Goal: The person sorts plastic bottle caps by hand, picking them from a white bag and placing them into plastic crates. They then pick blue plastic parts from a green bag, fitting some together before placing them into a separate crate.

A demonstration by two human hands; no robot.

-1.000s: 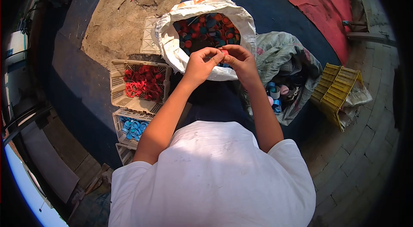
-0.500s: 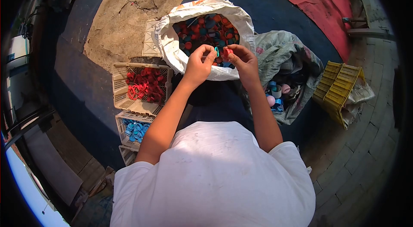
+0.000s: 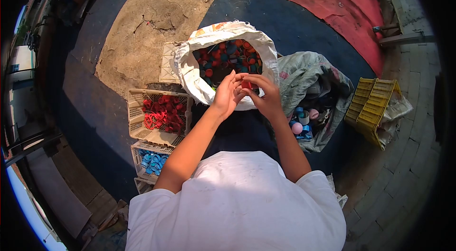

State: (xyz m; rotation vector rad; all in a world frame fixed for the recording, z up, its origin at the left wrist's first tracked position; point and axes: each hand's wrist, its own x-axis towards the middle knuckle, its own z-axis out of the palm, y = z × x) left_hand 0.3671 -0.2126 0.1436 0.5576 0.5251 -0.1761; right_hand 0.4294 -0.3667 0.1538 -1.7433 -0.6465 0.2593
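My right hand (image 3: 267, 98) grips a red bottle cap (image 3: 246, 84) between thumb and fingers, over the near rim of a white woven sack (image 3: 184, 68). Close on its left is my left hand (image 3: 226, 96), fingers stretched out and the palm turned toward the cap. Its fingertips are right beside the cap. Inside the sack lies a heap of loose caps (image 3: 223, 58), mostly red, orange and dark green. The hands hide the sack's near edge in part.
To the left, a cream plastic crate (image 3: 137, 117) holds red pieces, and a second crate (image 3: 138, 159) below it holds blue ones. A grey-green sack (image 3: 304, 68) with mixed plastic items slumps at right. Beyond it stand yellow crates (image 3: 369, 108).
The green ring that was in my left hand is out of sight, and that hand's fingers have opened out. My right hand keeps the red cap. The camera view has shifted.
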